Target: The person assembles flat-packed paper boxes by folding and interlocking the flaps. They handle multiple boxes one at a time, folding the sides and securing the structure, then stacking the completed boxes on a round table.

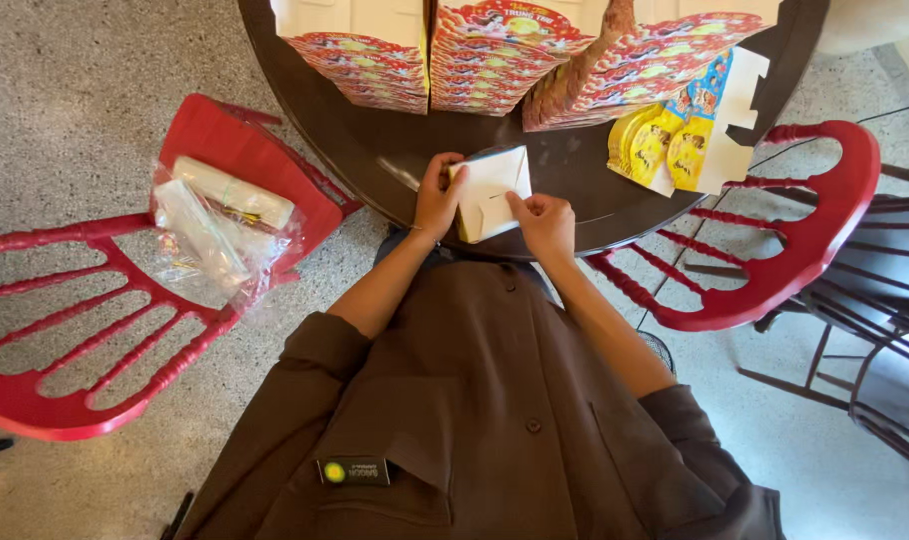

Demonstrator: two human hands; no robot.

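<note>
I hold a small white cardboard box [492, 190] over the near edge of a dark round table [375, 150]. My left hand [437, 196] grips its left side with the fingers curled over the top edge. My right hand [544, 222] pinches the lower right of the box, the thumb pressing on its white face. The box is tilted, with its plain inner side towards me.
Stacks of flat red and yellow printed cartons [495, 55] fill the far side of the table. A flat yellow and blue carton [690, 130] lies at the right. A red chair [205, 230] on my left bears clear plastic bags [210, 225]. Another red chair [805, 240] stands right.
</note>
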